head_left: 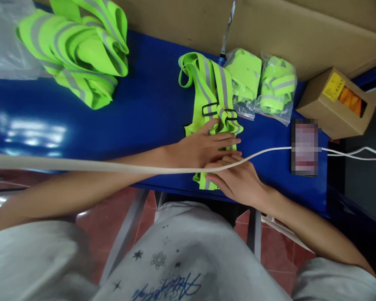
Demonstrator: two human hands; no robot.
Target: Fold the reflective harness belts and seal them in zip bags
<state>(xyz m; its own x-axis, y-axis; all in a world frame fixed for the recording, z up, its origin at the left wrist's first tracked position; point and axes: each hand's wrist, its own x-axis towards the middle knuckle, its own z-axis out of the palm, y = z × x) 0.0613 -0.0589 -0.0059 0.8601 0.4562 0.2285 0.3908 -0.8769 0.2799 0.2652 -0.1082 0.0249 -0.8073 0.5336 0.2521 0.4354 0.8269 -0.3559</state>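
A neon-yellow reflective vest (203,79) of grey-striped straps with black buckles lies lengthwise on the blue table, its lower end near the front edge. My left hand (203,144) rests flat across its middle, fingers spread just below the buckles. Close beneath it, my right hand (241,179) is closed on the vest's lower part, with bent fingers and the thumb pointing left. Where the two hands meet, the right fingertips are partly hidden. A white cable (175,170) crosses the view in front of both hands.
More loose yellow vests (78,46) are heaped at the back left beside clear plastic bags (9,42). Two bagged vests (246,75) stand right of the laid-out one. Farther right are a small cardboard box (329,108) and a blurred phone-like object (305,146). Large cardboard (181,21) lines the back.
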